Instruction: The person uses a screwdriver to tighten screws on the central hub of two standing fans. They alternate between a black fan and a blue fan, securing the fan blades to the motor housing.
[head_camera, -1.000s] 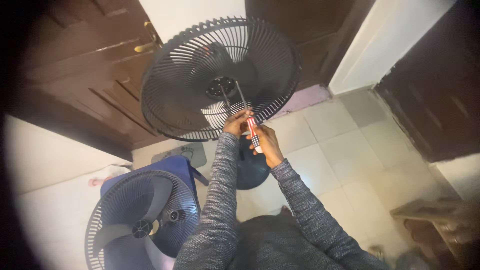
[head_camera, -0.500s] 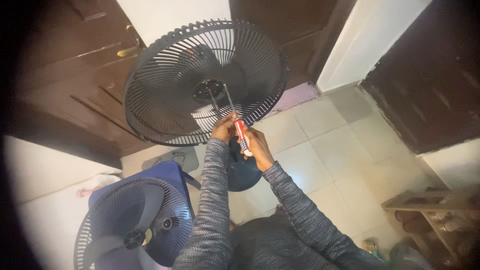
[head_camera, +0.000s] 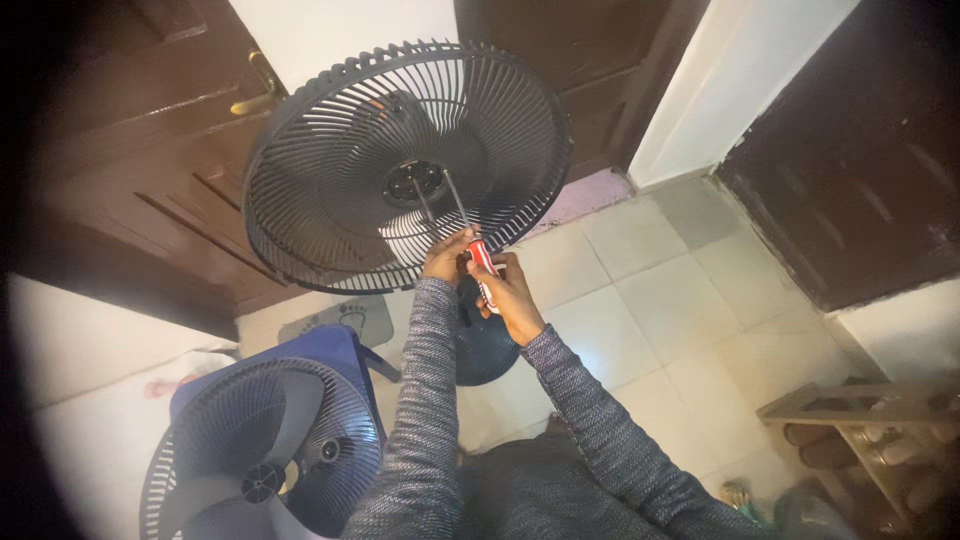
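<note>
A black round fan guard (head_camera: 400, 165), ribbed with thin radial wires around a dark hub, stands tilted at twelve o'clock. Both hands clamp one red-handled screwdriver (head_camera: 482, 268): left hand (head_camera: 447, 258) at its upper grip, right hand (head_camera: 510, 295) below. A second fan (head_camera: 265, 450), blue-bladed, sits at eight o'clock.

Second fan (head_camera: 262, 460) on blue stool (head_camera: 345, 350) — wooden rack (head_camera: 850, 405) nearby.
</note>
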